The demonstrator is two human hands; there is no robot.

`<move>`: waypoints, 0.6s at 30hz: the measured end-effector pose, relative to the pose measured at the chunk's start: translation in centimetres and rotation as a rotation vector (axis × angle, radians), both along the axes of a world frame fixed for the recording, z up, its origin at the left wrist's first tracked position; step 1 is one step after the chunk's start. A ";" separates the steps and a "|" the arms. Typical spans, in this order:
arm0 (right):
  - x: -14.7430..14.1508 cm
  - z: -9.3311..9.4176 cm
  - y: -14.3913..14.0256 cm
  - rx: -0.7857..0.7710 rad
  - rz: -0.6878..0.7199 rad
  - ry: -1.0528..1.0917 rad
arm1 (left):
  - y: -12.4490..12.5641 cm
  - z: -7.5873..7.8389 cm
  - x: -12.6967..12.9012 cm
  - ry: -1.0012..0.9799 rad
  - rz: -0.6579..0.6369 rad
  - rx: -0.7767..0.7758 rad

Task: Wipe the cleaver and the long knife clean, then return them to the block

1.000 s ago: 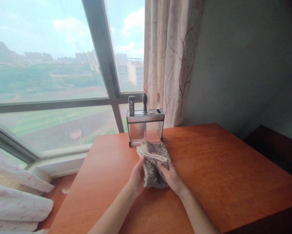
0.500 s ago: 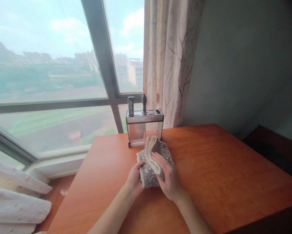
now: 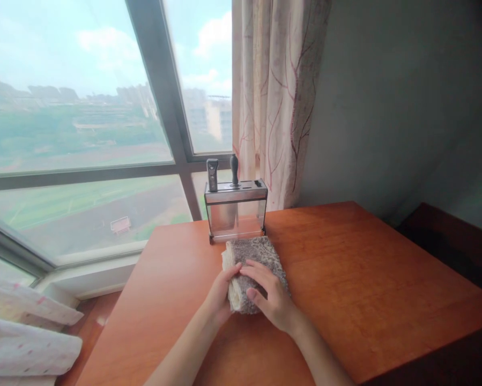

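A grey and cream patterned towel (image 3: 260,252), folded into a thick pad, lies on the wooden table (image 3: 345,268) in front of me. My left hand (image 3: 220,292) grips its left edge, thumb on top and the other fingers hidden at the side or beneath. Resting on the towel's top, my right hand (image 3: 271,297) is open, its fingers stretched toward the left thumb. Just beyond the towel stands a clear-sided knife block (image 3: 236,197) holding a knife with a dark handle (image 3: 234,170) and another grey-black handle (image 3: 212,176).
A large window (image 3: 75,107) fills the left side, with a pale curtain (image 3: 276,107) beside it. Another curtain (image 3: 23,343) hangs low at the left, near the sill (image 3: 99,273). At the right, a dark piece of furniture (image 3: 453,236) stands by the grey wall (image 3: 393,96).
The raised towel flap has been folded down flat onto the rest. My right hand has come down with it, and its fingers now lie on top. The view has shifted slightly.
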State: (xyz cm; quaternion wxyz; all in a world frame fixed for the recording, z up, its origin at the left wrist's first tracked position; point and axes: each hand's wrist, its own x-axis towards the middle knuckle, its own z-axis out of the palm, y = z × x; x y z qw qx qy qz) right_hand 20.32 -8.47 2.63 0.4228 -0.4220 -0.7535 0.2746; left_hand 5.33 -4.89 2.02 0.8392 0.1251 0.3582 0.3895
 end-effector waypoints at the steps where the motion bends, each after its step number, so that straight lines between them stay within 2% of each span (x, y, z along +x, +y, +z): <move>1: 0.4 -0.4 0.4 -0.018 -0.115 0.073 | 0.0 0.0 0.0 0.015 0.019 -0.011; 3: 1.5 -1.4 1.4 -0.063 -0.385 0.183 | 0.1 0.2 0.1 0.012 0.036 -0.046; 5: 2.5 -2.5 2.0 -0.199 -0.514 0.275 | 0.2 0.3 0.2 0.002 0.049 -0.072; 8: 3.4 -3.6 2.2 -0.403 -0.462 0.501 | 0.2 0.6 0.3 -0.011 0.063 -0.073; 10: 3.8 -3.5 1.9 -0.449 -0.415 0.609 | 0.1 0.7 0.4 -0.021 0.040 -0.060; 14: 5.7 -2.5 1.8 -0.353 -0.500 0.588 | 0.0 0.4 1.6 0.009 -0.028 0.050; 18: 9.8 -1.7 2.3 -0.285 -0.542 0.452 | 0.4 0.0 4.1 0.043 -0.071 0.236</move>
